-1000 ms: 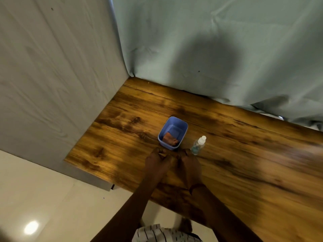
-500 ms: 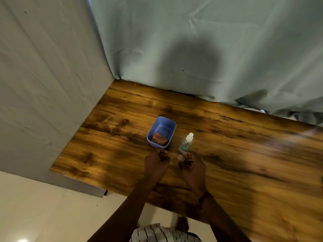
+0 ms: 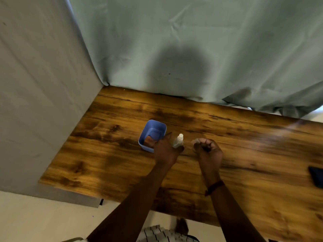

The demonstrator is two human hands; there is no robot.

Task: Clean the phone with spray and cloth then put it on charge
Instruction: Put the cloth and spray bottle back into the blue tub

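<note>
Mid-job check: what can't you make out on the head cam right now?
Dark object, maybe the phone: cut off by the frame's right edge, head view.
Cloth in the blue tub: partly behind the left hand.
Spray bottle: base hidden by that hand's thumb; grip unclear.
Right hand: curled, motion-blurred; whether it holds anything is unclear.
Charger: nowhere in view.

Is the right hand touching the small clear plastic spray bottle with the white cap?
Apart. The head view shows a strip of bare wooden table between the small clear plastic spray bottle and the curled fingers of the right hand.
</note>
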